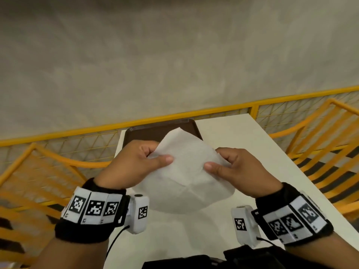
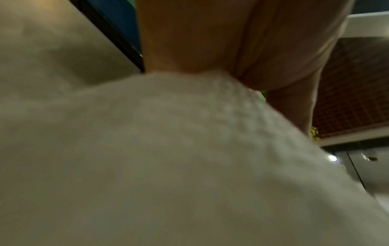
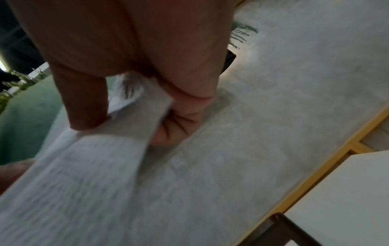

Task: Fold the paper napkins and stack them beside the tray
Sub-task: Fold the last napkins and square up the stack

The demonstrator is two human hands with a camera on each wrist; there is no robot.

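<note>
Yellow railings (image 1: pixel 213 110) and orange slatted chairs (image 1: pixel 330 144) are seen flanking a white table (image 1: pixel 252 144) set against a grey concrete wall. A white paper napkin (image 1: pixel 186 175), opened out and creased into quarters, is held in the air above the table's middle, its upper corner raised toward 12 o'clock over a dark brown tray (image 1: pixel 139 133) that lies at the table's far edge. The napkin's edge at 9 o'clock is pinched by the left hand (image 1: pixel 132 166), thumb pressed on top and fingers curled behind; the edge at 3 o'clock is pinched the same way by the right hand (image 1: pixel 239 171). From the right wrist, the paper (image 3: pixel 88 174) is shown clamped between thumb and bent fingers (image 3: pixel 181 119). From the left wrist, the sheet (image 2: pixel 168 158) fills most of the blurred view below the palm. Black wristbands with printed markers are worn on both arms.
</note>
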